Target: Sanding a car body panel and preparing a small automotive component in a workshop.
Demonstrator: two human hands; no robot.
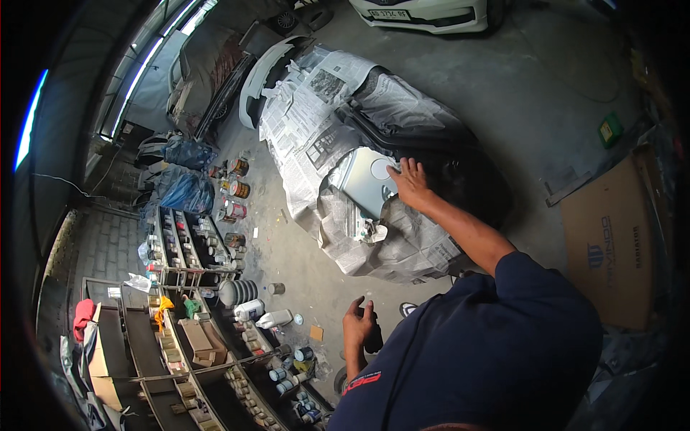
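My right hand (411,181) reaches over a silver-grey panel (364,183) bordered by masking newspaper. Its fingers are stretched out, the tips at the edge of a round white patch (381,169) on the panel. Newspaper sheets (330,79) cover much of the large object that the panel belongs to; a dark part (438,136) of it shows beside the paper. Lower down, near my body, my left hand (357,323) is curled beside a dark object (374,336). It seems to hold this object, whose kind I cannot make out.
A shelf rack (194,323) with cans and bottles stands at left. Paint cans (236,188) and white jugs (274,318) are on the floor nearby. A large cardboard box (607,241) leans at right. The white car (424,14) is at the top; a white bumper (262,75) lies behind the newspaper.
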